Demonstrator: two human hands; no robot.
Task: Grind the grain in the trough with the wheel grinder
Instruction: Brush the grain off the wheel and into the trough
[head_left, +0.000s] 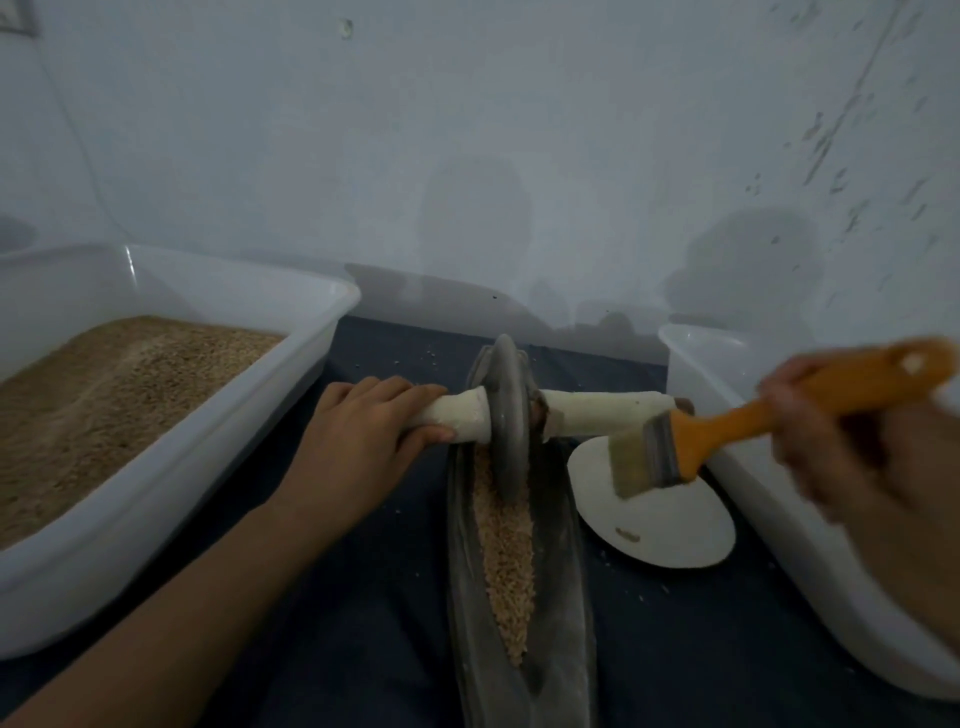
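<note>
Orange-handled brush (727, 431) gripped by right hand (831, 441) (blurred); left hand (374, 421) curled round wheel grinder (506, 415) handle

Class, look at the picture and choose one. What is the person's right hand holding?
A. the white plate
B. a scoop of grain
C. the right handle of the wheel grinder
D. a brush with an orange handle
D: the right hand grips the orange handle of a brush, its bristles above the white plate, while the left hand holds the wheel grinder by its left handle.
</note>
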